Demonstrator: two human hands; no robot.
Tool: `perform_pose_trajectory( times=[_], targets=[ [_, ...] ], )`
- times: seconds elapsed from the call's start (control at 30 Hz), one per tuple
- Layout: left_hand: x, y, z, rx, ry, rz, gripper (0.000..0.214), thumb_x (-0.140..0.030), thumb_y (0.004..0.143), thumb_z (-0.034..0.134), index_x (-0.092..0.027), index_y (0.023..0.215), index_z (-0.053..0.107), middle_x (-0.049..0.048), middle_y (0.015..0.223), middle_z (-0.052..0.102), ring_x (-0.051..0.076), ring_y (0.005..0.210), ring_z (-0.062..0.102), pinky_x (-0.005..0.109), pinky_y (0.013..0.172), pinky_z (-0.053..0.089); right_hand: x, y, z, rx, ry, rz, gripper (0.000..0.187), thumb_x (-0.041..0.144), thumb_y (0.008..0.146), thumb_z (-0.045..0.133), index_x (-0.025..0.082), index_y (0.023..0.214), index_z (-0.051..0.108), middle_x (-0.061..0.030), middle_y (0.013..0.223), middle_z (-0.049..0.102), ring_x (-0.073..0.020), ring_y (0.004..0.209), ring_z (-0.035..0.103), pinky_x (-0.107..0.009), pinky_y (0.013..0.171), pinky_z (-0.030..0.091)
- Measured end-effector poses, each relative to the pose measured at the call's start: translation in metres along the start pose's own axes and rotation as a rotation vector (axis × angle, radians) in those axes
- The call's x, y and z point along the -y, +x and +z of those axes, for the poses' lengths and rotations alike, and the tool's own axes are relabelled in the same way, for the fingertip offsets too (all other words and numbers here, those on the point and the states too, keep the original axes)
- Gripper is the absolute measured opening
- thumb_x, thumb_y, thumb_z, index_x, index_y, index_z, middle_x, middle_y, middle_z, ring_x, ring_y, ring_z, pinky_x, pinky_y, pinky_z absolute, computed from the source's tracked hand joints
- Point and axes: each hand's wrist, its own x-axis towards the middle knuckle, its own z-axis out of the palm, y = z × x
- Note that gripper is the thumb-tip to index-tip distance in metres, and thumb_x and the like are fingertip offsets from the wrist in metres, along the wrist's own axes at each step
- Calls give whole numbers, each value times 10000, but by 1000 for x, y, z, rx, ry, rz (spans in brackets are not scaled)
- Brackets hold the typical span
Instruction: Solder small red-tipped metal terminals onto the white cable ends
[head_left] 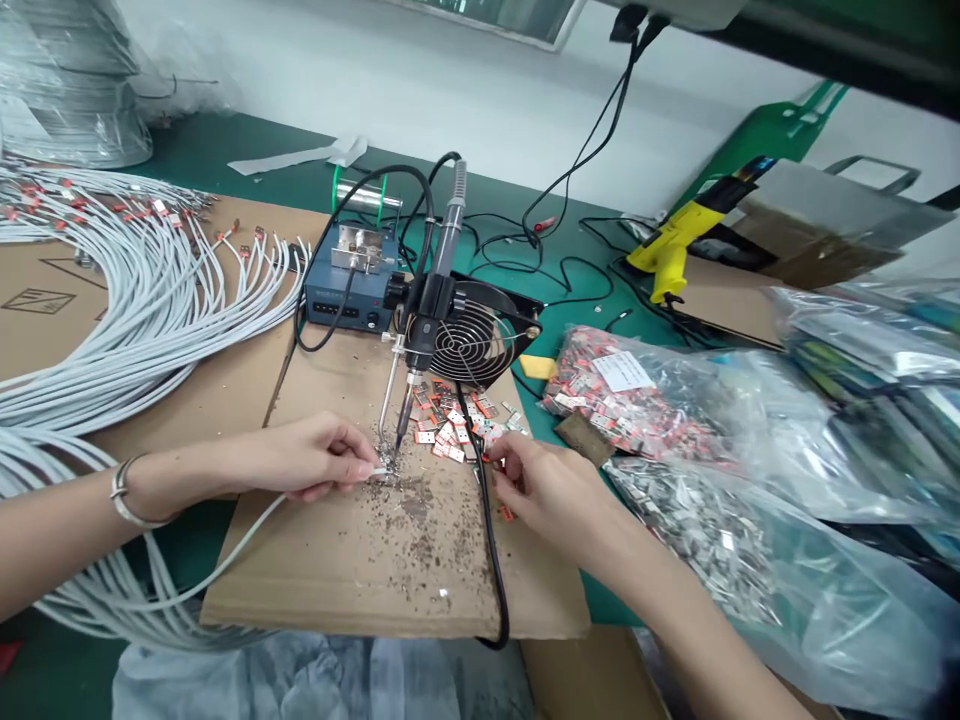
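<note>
Near the middle of the board, my left hand [334, 460] is closed in a pinch on the end of a white cable [255, 527]. That cable end lies close to the tip of a soldering iron [421, 340], which is clamped upright in a stand; whether they touch I cannot tell. A thin metal tube [389, 390] runs down beside the iron. My right hand [536, 485] is at the right edge of a pile of small orange-and-white connectors [450, 432]. Its thumb and forefinger look slightly apart, and no held connector shows between them.
Cardboard [360, 600] with dark specks lies under my hands, crossed by a black cord [489, 540]. A blue soldering station [345, 290] and a fan [476, 335] stand behind. White cables [150, 340] fill the left. Bagged connectors [600, 390], bagged metal parts [705, 530] and a yellow glue gun [679, 240] lie right.
</note>
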Motion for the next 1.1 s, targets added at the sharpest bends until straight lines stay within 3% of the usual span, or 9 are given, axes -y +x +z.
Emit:
perform_pose_trajectory(
  times=[0.2,0.3,0.43,0.53,0.67,0.73,0.83,0.97,1.1],
  targets=[
    [3,3,0,-9,-15,6,245,-345,813,547,-115,891,575,-39,631,471,26,360,349,148,312,219,1,-4,-2,-12,-63,-4,212,62,746,452,168,898,554,-25,673,614,-173,561,557,-260,514,319],
    [3,4,0,-14,-17,1,252,-356,823,529,-122,903,574,-35,638,478,24,351,342,141,294,208,0,-9,-8,-25,20,-8,182,73,753,458,177,874,546,-9,646,615,-162,546,560,-256,500,338],
    [2,2,2,-25,-16,-8,218,-330,844,507,-125,875,575,-34,639,487,10,350,344,121,303,232,3,-17,-14,-81,291,-25,230,152,816,469,174,1016,581,-18,656,652,-165,543,583,-285,528,421],
    [1,2,2,-2,-24,-4,206,-322,842,511,-126,862,572,-37,639,487,10,351,352,113,295,242,12,-18,-9,-76,671,-25,197,240,805,562,188,981,635,-45,728,688,-177,627,633,-302,578,489],
    [1,2,4,24,-41,-2,208,-337,824,536,-138,867,579,-49,626,476,24,364,396,110,295,297,36,-10,6,128,1171,56,113,261,718,686,187,751,607,-5,637,639,-125,549,615,-239,501,503],
    [2,1,4,18,-51,-11,211,-341,818,543,-142,871,591,-50,624,487,28,364,418,114,304,334,48,-4,13,204,1286,109,141,252,693,715,177,702,595,14,595,619,-105,522,610,-219,498,512],
    [3,0,4,7,-68,-23,226,-329,818,546,-144,927,618,-52,628,503,27,361,435,116,316,366,61,6,21,203,1408,160,168,260,668,745,155,745,638,11,605,641,-90,524,626,-200,520,532],
    [1,0,3,-41,-86,-37,271,-306,830,538,-159,1039,627,-48,642,530,23,357,439,105,309,366,66,12,25,217,1622,181,290,314,637,778,143,844,669,-12,682,696,-86,544,657,-190,556,562],
    [-2,-1,3,-57,-98,-51,260,-308,843,526,-158,1022,641,-36,667,552,21,355,440,101,302,363,67,12,24,208,1677,196,264,293,649,780,136,821,655,-14,673,708,-86,536,664,-178,545,567]
  ],
)
